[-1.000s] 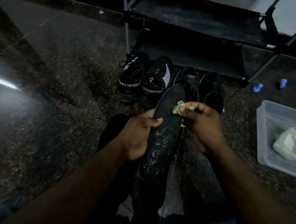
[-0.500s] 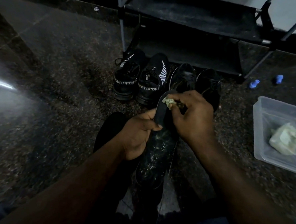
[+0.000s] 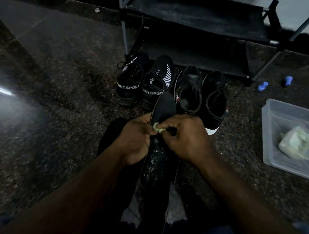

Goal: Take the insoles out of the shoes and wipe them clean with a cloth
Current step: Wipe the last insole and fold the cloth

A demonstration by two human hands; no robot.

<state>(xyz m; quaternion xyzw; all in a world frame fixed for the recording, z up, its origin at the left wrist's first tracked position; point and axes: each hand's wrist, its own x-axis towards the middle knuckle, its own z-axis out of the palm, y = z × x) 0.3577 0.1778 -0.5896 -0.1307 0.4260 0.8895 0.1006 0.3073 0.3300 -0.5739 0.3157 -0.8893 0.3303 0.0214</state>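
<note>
The right hand (image 3: 185,138), pinching the cloth (image 3: 157,127), has moved from the toe of the insole (image 3: 164,105) at 12 o'clock down to mid-length, beside the left hand (image 3: 135,143) gripping its 9 o'clock edge; the speckled heel half probably remains unwiped.

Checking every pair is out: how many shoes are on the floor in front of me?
4, in a row by the rack: left SPORT shoe, right SPORT shoe, then left plain shoe and right plain shoe. Dim light may hide others.
</note>
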